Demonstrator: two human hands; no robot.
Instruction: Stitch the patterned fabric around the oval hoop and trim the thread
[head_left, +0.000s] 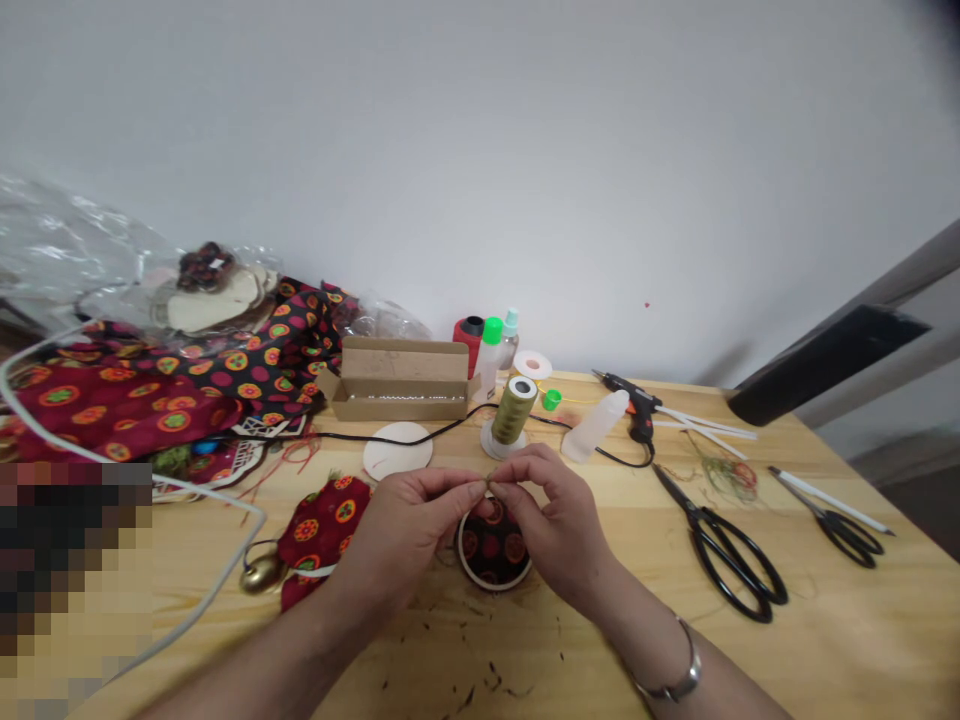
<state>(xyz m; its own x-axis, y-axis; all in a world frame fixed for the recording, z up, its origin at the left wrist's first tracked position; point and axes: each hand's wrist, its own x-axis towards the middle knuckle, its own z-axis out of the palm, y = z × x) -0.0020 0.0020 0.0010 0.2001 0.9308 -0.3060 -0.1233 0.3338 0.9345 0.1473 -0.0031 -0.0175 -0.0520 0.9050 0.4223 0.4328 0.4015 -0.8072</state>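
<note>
My left hand [424, 520] and my right hand [551, 515] meet at the fingertips, both closed in a pinch. Between them shows a tiny olive bit that looks like thread [489, 482]; most of it is hidden by the fingers. Just under the fingertips is a round dark patterned fabric piece [493, 550] with a white rim. A spool of olive thread [511, 415] stands upright behind my hands. To the left of my left hand lies a red patterned fabric piece [319, 528], with a brass bell [261, 573] beside it.
An open cardboard box [405, 408], a white disc [397, 452] and a white bottle [595, 428] stand or lie behind. On the right are a glue gun [634, 400], large scissors [724, 550] and small scissors [844, 535]. Patterned cloth [142, 400] is heaped left; a white cable [247, 510] crosses there.
</note>
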